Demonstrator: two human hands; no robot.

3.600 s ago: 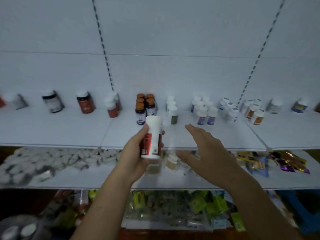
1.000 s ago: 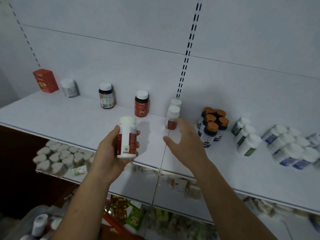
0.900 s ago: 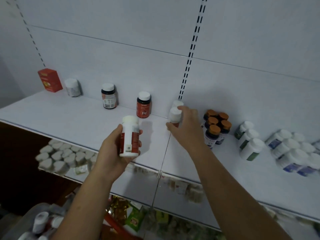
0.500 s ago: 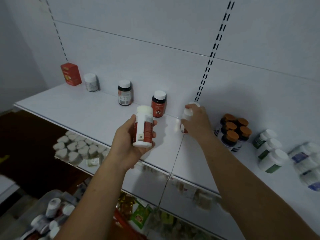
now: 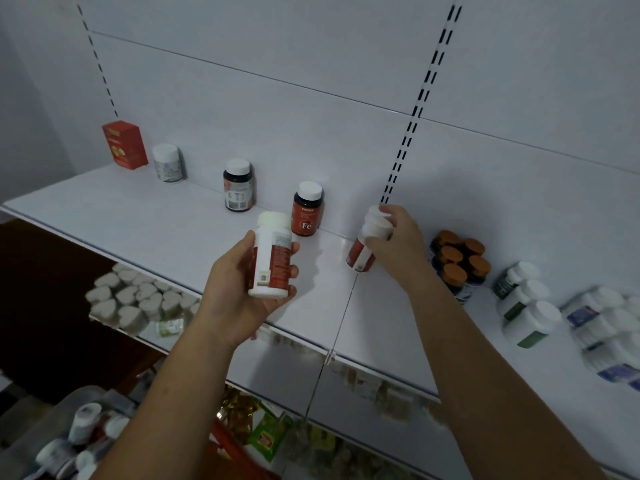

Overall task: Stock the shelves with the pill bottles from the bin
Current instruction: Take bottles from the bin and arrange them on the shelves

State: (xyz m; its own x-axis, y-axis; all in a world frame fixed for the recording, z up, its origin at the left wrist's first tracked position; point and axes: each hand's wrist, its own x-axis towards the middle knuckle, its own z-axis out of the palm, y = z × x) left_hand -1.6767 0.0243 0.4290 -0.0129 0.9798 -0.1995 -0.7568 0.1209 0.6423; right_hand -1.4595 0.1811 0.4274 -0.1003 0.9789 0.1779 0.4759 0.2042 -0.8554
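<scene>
Shelf (image 5: 138, 220) part stocked, bin (image 5: 78, 398) not emptied; left hand (image 5: 239, 296) grips a spare bottle (image 5: 272, 261), right hand (image 5: 398, 244) grips a tilted bottle (image 5: 363, 252) on the shelf.

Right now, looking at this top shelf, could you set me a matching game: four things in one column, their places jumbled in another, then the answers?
Things:
1. red box
2. Fe bottle
3. orange-capped bottles
4. tall white-capped bottle

Places:
A. held up in the left grip, off the shelf
B. clustered right of the right grip, which holds a tilted bottle
C. leftmost on the shelf, at the back
D. upright at the back, between the two grips

Pairs: 1-C, 2-D, 3-B, 4-A.
</scene>
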